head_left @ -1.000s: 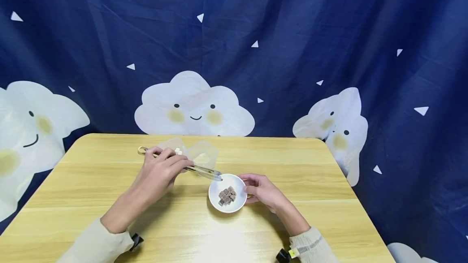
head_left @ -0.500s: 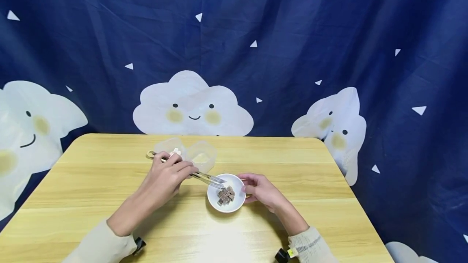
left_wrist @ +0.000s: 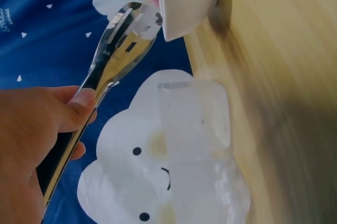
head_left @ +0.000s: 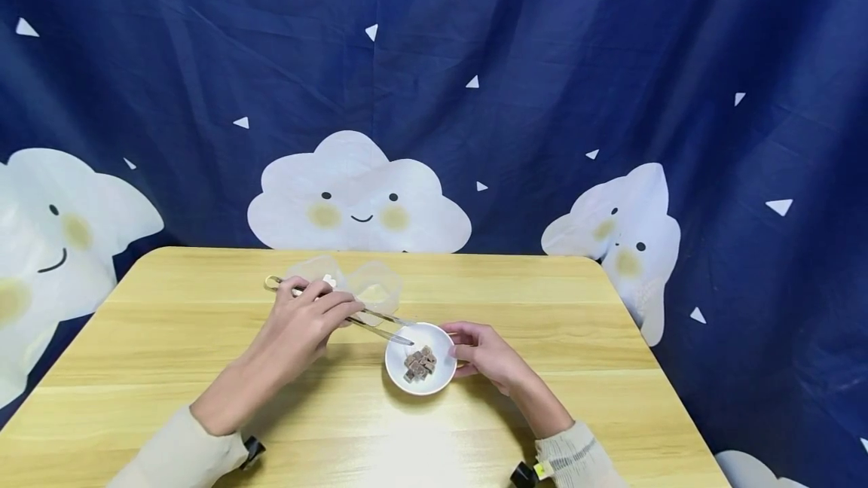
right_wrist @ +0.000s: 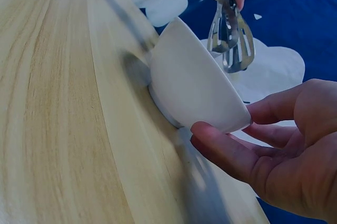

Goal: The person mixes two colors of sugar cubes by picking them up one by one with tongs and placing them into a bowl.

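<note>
A small white bowl (head_left: 400,376) holds several brown cubes (head_left: 420,364) heaped on its bottom. My right hand (head_left: 490,356) grips the bowl's right edge; in the right wrist view its fingers meet the rim and outer wall of the bowl (right_wrist: 192,79). My left hand (head_left: 305,324) holds metal tongs (head_left: 388,334) by their arms. The tong arms stand apart, their tips over the bowl's upper left rim, with nothing visible between them. Slotted ends show on the tongs (left_wrist: 119,58) in the left wrist view. The bowl's inside is hidden in both wrist views.
Two clear plastic containers stand behind the left hand. The left container (head_left: 313,268) has small white pieces (head_left: 329,280) in it and is partly covered by the hand; the right container (head_left: 383,281) is beside it. A wooden table (head_left: 542,300) meets a blue cloud-patterned curtain (head_left: 515,134).
The tongs dipped toward the brown cubes, then drew back up and left to the rim, their arms now wider apart. The right hand and bowl stay in place.
</note>
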Available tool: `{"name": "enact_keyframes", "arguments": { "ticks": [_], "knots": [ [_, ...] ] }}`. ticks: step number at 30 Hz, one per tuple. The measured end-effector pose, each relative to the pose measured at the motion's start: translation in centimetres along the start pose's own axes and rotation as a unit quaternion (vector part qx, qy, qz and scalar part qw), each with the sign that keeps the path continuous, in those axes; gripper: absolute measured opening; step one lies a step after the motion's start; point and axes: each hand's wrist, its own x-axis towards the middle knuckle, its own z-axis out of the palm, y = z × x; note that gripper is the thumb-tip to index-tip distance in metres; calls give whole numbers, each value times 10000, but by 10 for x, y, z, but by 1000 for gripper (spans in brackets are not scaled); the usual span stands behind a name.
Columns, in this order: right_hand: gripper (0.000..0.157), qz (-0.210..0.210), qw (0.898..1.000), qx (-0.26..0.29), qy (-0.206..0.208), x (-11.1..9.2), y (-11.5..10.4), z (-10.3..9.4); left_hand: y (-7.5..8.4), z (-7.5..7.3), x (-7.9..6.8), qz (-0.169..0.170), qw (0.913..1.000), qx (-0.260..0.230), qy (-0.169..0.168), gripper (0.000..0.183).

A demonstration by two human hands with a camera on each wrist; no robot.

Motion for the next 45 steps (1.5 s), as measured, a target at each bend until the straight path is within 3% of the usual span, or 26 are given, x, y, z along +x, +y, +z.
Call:
{"name": "enact_keyframes", "arguments": {
  "ticks": [4, 10, 17, 27, 33, 38, 42, 45],
  "knots": [
    [49, 2, 10000, -4, -4, 0, 0, 0, -7, -4, 1, 16, 9997, -3, 233, 29],
    [49, -15, 10000, 9, -25, 0, 1, 0, -20, -17, 2, -101, 9997, -24, 211, 34],
    [50, -20, 10000, 22, -41, 0, 1, -1, -37, -29, 2, -217, 9984, 250, 455, 42],
    [50, -43, 10000, 18, -56, -1, 0, -1, -61, -40, 2, -256, 9974, 544, 387, 33],
    [51, -67, 9999, 5, -84, -1, 0, -1, -76, -44, -4, -379, 9959, 731, 375, 62],
    [51, -74, 9999, -10, -93, -1, -1, -1, -86, -45, -9, -483, 9951, 816, 294, 68],
    [51, -66, 9999, -5, -86, -1, -1, -1, -94, -45, -14, -521, 9947, 866, 179, 67],
    [52, -61, 10000, -7, -76, -1, -2, 0, -99, -45, -17, -589, 9943, 891, 52, 38]
  ]
}}
